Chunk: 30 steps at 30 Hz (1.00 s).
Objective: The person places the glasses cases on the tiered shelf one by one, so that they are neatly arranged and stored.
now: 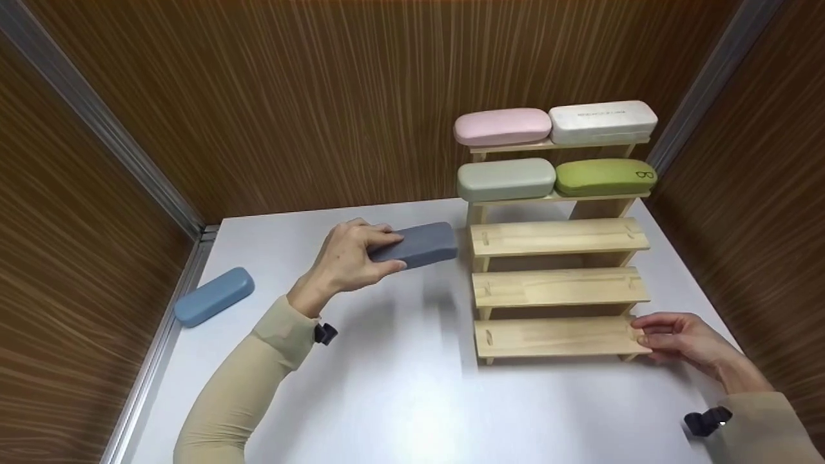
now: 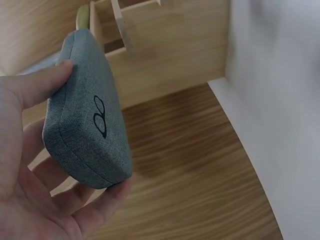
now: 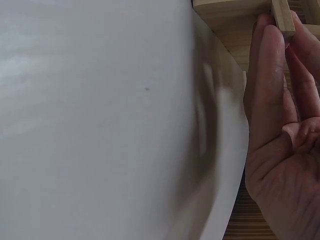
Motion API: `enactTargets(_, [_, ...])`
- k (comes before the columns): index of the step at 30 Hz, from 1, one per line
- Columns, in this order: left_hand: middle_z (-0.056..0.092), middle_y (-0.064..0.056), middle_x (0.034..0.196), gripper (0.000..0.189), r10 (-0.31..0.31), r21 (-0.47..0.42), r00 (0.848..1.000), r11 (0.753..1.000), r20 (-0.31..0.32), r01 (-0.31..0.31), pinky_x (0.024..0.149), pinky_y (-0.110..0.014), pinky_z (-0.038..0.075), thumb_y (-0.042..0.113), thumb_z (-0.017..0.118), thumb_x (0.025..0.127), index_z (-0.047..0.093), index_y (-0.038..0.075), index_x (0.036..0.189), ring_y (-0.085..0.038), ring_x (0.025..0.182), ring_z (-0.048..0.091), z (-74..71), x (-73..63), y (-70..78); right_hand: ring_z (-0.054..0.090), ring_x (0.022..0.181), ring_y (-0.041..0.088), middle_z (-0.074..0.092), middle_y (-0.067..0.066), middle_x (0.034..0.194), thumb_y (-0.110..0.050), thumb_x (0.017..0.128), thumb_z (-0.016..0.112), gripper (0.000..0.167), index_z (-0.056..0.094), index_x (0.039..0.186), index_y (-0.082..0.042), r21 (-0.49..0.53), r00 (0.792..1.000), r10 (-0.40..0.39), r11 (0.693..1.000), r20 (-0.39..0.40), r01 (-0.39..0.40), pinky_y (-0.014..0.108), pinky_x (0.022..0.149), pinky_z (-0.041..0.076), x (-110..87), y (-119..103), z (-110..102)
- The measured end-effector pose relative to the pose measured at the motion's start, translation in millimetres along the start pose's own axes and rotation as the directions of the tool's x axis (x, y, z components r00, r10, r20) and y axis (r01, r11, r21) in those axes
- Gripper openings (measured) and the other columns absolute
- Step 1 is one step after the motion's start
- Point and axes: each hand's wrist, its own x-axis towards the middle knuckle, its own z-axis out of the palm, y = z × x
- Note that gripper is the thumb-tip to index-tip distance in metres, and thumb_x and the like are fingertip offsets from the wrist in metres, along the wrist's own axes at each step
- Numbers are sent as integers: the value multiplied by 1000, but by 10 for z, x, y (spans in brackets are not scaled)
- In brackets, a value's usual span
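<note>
My left hand grips one end of a dark blue-grey glasses case, held above the table just left of the wooden tiered rack. Seen from the left wrist, the glasses case has a woven cloth surface printed with a small black glasses outline. The thumb presses one side and the fingers curl round the other. At the rack's lowest step, my right hand pinches the right end of the board. In the right wrist view, that hand has thumb and fingers on either side of the wooden board's end.
The top step bears a pink case and a white case. Below them sit a pale grey-green case and a green case. A light blue case lies at the table's left edge. Wood-grain panels enclose the white table.
</note>
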Motion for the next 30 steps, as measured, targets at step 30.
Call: enactTargets(30, [85,-9,132,45,108,-8,991,994,76,-108,89,-47,61,38,91,88,87,20,129,-30,109,81,436,671,545,82,98,5,87,-13,116,10,106,64,43,87,123,-23,6,999,33,999,-11,-33,24,80,68,-4,-15,-11])
